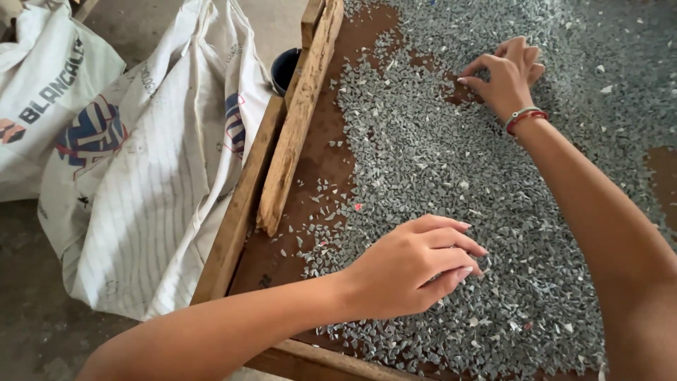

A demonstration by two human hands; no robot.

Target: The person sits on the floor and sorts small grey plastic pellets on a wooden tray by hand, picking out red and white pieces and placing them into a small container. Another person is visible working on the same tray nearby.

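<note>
My left hand rests with fingers pinched together on grey plastic flakes spread across a brown worktop; my right hand, fingers curled, touches them farther off. Most flakes look unsorted, a few bare patches showing. Wooden rails edge it; white sacks lie on the concrete floor

Soft even daylight, no glare. I see faint shadows under hands. Focus sharp at centre, slight blur + wide-angle stretch at edges.
</note>
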